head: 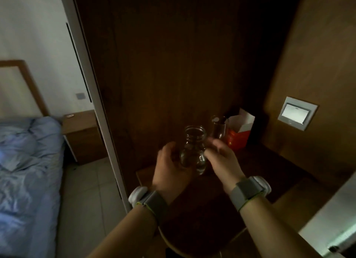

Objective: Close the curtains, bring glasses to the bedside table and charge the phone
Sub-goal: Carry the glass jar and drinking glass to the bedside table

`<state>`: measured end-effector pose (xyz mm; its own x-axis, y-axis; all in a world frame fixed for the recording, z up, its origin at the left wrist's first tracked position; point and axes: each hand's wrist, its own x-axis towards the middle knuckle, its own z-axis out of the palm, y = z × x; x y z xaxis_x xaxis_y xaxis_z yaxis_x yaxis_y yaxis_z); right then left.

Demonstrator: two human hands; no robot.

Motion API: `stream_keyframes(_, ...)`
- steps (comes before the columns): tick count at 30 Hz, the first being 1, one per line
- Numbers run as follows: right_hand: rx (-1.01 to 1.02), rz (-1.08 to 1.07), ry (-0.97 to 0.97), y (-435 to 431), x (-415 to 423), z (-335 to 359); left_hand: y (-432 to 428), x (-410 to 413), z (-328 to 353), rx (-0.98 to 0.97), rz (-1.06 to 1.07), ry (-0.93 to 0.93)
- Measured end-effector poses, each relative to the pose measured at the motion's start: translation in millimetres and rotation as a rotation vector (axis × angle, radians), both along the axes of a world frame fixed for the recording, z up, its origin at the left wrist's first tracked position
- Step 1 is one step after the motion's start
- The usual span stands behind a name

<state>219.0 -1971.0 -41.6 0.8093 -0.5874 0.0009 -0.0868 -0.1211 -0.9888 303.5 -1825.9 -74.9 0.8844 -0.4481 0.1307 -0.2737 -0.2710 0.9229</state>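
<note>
A clear glass jar [194, 142] with an open threaded mouth is held above a dark wooden shelf [256, 161]. My left hand [171, 165] grips its lower left side with curled fingers. My right hand [221, 155] touches the jar's right side, its fingers blurred. A second drinking glass [218, 127] stands just behind on the shelf. Far left, a wooden bedside table [81, 134] stands beside the bed [25, 161].
An orange and white box [239, 130] sits at the back of the shelf, right of the glass. A wall switch panel [296, 113] is on the wooden panel at right. A white door frame [100, 111] separates this nook from the tiled floor [84, 200].
</note>
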Motion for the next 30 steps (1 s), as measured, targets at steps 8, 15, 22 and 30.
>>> stream_keyframes(8,0.009,0.056,0.038,5.2,31.1,-6.2,-34.0,26.5,-22.1,0.055,-0.159,0.230)
stream_keyframes(15,-0.150,0.073,0.003,13.9,30.5,-19.0,-16.0,15.1,-25.9,0.099,-0.121,0.004)
stream_keyframes(22,-0.094,0.206,-0.111,51.9,5.9,-2.2,42.8,-25.1,-16.2,-0.087,-0.016,0.005)
stream_keyframes(30,-0.043,0.351,-0.156,126.1,2.9,17.5,128.6,-53.1,2.6,-0.247,0.038,0.013)
